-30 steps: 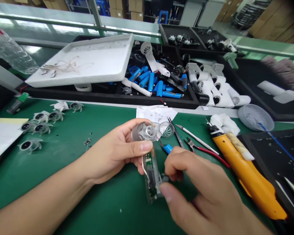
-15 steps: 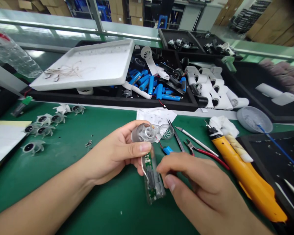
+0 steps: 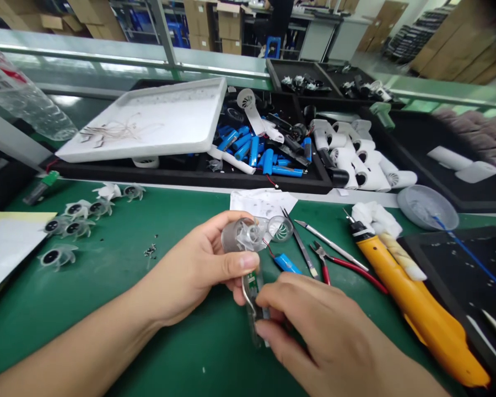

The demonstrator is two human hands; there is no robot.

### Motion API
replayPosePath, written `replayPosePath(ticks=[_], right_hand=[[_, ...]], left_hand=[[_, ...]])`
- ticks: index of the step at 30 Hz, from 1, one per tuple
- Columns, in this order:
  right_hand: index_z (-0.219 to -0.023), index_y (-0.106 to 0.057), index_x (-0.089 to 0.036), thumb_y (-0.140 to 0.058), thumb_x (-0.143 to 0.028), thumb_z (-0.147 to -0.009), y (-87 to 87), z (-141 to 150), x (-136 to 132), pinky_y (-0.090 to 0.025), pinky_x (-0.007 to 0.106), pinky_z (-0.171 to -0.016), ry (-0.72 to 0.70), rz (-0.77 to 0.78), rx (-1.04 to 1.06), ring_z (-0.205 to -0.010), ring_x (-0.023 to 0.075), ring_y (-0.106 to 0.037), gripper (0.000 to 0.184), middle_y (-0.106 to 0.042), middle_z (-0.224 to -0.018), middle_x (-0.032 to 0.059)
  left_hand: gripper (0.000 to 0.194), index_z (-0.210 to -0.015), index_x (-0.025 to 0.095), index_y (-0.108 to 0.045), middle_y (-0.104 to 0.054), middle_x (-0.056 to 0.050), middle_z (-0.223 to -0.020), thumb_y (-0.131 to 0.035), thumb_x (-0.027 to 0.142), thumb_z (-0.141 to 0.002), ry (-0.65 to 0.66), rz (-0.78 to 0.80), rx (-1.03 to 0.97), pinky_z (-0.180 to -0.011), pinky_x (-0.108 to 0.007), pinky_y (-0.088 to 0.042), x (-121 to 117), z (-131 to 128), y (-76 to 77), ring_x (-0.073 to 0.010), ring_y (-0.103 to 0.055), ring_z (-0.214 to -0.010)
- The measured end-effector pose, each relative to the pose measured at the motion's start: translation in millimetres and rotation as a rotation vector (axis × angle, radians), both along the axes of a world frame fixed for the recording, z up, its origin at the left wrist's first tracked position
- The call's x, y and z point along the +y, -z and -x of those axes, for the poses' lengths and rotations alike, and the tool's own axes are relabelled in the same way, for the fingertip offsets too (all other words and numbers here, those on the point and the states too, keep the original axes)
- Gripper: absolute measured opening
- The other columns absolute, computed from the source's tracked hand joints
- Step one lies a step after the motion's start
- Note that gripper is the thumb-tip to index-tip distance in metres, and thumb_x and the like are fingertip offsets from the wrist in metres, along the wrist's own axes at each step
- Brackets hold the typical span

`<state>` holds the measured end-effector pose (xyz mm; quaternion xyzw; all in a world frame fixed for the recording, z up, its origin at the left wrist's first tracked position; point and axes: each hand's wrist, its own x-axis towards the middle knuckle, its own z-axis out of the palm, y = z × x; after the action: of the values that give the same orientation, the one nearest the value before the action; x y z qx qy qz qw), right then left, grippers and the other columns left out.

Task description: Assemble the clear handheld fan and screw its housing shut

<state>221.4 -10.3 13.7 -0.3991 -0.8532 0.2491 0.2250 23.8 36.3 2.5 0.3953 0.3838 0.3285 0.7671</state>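
My left hand (image 3: 198,267) grips a small clear plastic fan body (image 3: 248,237) by its round head, thumb pressed on the side. A green circuit board (image 3: 252,281) shows inside its handle. My right hand (image 3: 314,325) closes over the lower handle, fingers pinched on it and hiding most of it. A blue battery (image 3: 287,263) on a red wire lies on the green mat just beyond the hands.
Tweezers (image 3: 300,240), red-handled cutters (image 3: 343,264) and a yellow electric screwdriver (image 3: 413,306) lie to the right. Several fan impellers (image 3: 72,220) sit at left. A black tray (image 3: 182,168) behind holds blue batteries (image 3: 256,149), white housings (image 3: 355,154) and a tilted white tray (image 3: 157,118).
My right hand has slid left and up over the fan's handle, now covering the lower circuit board. The left hand holds the fan almost still.
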Motion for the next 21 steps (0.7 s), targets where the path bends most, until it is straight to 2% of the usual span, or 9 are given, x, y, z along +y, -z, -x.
replayPosePath(ticks=[6,12,18,21], right_hand=[[-0.091,-0.056,-0.021,-0.048,0.001,-0.085,5.1,3.4,3.0,-0.047,0.023,-0.066,0.015,-0.066,0.045,-0.069,0.0121,-0.061,0.023,-0.063,-0.076,-0.0037],[-0.092,-0.055,-0.021,-0.049,-0.002,-0.092,4.4,0.3,5.3,-0.047,0.023,-0.067,-0.032,0.050,0.051,-0.073,0.0123,-0.063,0.020,-0.066,-0.083,-0.0030],[-0.082,-0.055,-0.020,-0.043,-0.002,-0.084,14.2,8.0,-0.5,-0.042,0.025,-0.061,0.085,-0.185,0.049,-0.062,0.0138,-0.058,0.022,-0.061,-0.069,-0.0025],[-0.081,-0.058,-0.020,-0.046,-0.001,-0.082,19.6,11.6,-3.5,-0.042,0.025,-0.062,0.117,-0.233,0.014,-0.063,0.0147,-0.057,0.022,-0.060,-0.069,-0.0018]], left_hand=[[0.049,-0.120,0.025,-0.053,-0.066,0.001,-0.079,-0.082,0.030,-0.081,-0.075,-0.026,0.077,-0.054,-0.019,-0.053,-3.7,-1.5,-4.3,-0.0098,-0.059,-0.056],[0.047,-0.120,0.027,-0.054,-0.068,0.001,-0.081,-0.082,0.031,-0.082,-0.074,-0.035,0.061,-0.054,-0.018,-0.053,-5.2,-0.5,-2.9,-0.0099,-0.061,-0.058],[0.046,-0.120,0.030,-0.054,-0.068,0.003,-0.082,-0.081,0.029,-0.084,-0.084,-0.031,0.059,-0.055,-0.018,-0.054,-7.0,-1.8,-4.2,-0.0087,-0.060,-0.058],[0.045,-0.120,0.031,-0.053,-0.068,0.003,-0.083,-0.080,0.029,-0.084,-0.092,-0.031,0.080,-0.055,-0.018,-0.054,-7.3,-1.7,-4.5,-0.0084,-0.059,-0.057]])
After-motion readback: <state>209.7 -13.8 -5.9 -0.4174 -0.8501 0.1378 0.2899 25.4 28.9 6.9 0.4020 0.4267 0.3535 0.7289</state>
